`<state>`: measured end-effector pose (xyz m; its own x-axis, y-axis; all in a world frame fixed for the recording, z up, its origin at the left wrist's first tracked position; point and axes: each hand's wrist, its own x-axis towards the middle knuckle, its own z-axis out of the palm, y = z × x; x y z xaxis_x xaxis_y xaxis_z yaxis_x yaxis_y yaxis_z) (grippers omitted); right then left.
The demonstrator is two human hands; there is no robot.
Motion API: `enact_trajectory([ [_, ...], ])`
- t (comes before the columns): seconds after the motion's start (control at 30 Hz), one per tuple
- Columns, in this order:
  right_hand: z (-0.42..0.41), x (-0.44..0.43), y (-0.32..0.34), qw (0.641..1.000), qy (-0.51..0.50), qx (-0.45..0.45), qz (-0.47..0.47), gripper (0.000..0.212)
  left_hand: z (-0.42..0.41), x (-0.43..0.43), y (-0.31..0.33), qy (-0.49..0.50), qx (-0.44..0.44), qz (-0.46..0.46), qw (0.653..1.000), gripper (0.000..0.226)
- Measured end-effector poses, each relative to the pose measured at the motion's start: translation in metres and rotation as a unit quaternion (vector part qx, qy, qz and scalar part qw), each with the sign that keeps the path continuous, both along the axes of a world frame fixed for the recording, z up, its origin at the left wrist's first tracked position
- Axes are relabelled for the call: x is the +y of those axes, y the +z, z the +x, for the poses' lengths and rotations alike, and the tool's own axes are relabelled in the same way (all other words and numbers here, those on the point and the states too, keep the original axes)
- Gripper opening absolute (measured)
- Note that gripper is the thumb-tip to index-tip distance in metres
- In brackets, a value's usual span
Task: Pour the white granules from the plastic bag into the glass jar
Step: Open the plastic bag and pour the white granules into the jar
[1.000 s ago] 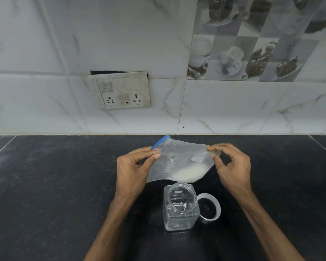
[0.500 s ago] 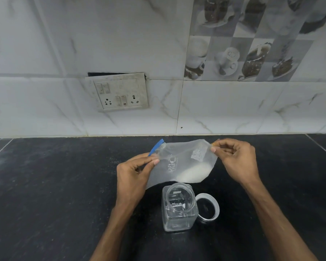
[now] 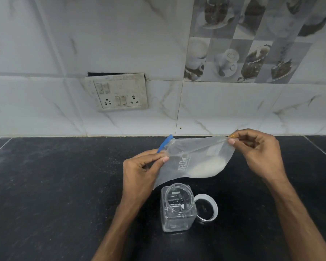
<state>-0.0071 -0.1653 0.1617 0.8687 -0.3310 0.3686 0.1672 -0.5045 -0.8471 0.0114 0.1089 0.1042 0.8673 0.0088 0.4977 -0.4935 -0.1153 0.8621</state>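
Left hand (image 3: 141, 172) pinches the near-left edge of the plastic bag (image 3: 194, 159), thumb and forefinger closed on the film just below the blue strip (image 3: 165, 146) that sticks up at the bag's top left corner. Right hand (image 3: 260, 151) pinches the opposite top corner, fingertips pressed together on the plastic, with a small orange bit (image 3: 232, 136) showing right at the pinch. Between the two hands the bag hangs stretched and slanted, its right corner held higher than its left side, all of it off the counter. The white granules (image 3: 207, 167) sit heaped in the bag's lower right belly, none of them spilling. Some faint print and a pale label show through the film, too small to read. Directly beneath the bag, near its lower edge but apart from it, the glass jar (image 3: 177, 210) stands upright on the black countertop (image 3: 55, 185), mouth open. Just beside the jar on its right lies the lid (image 3: 214, 200), a pale ring flat on the stone, touching or nearly touching the jar's wall. Both forearms reach in from the bottom of the view. Behind it all rises the marbled white tile wall (image 3: 45, 44), with a grubby switch-and-socket plate (image 3: 119, 92) to the left and a decorative tile of cups and desserts (image 3: 243, 53) up on the right.
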Motion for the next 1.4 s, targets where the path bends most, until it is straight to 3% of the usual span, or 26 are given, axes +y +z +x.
enact_trajectory([
  [0.3,-0.027,-0.028,0.019,1.000,0.003,0.001,-0.025,0.011,-0.014,-0.028,-0.001,-0.054,-0.017,0.013,0.998,0.023],
  [0.57,-0.048,-0.026,0.029,0.992,-0.028,-0.013,-0.121,0.013,-0.028,-0.034,-0.015,-0.053,0.011,0.023,0.998,0.018],
  [0.7,-0.054,-0.018,0.028,0.992,-0.018,-0.014,-0.125,0.010,-0.036,-0.027,-0.019,-0.049,0.011,0.057,0.997,0.023],
  [0.93,-0.058,-0.004,0.029,0.994,-0.006,-0.037,-0.107,0.012,-0.043,-0.015,-0.042,-0.061,0.097,0.145,0.983,0.018],
  [1.07,-0.059,0.003,0.031,0.993,-0.011,-0.084,-0.083,0.024,-0.044,-0.012,-0.044,-0.048,0.107,0.129,0.985,0.023],
  [1.4,-0.063,0.019,0.035,0.990,-0.009,-0.104,-0.091,0.030,-0.045,-0.007,-0.050,-0.040,0.122,0.140,0.982,0.023],
])
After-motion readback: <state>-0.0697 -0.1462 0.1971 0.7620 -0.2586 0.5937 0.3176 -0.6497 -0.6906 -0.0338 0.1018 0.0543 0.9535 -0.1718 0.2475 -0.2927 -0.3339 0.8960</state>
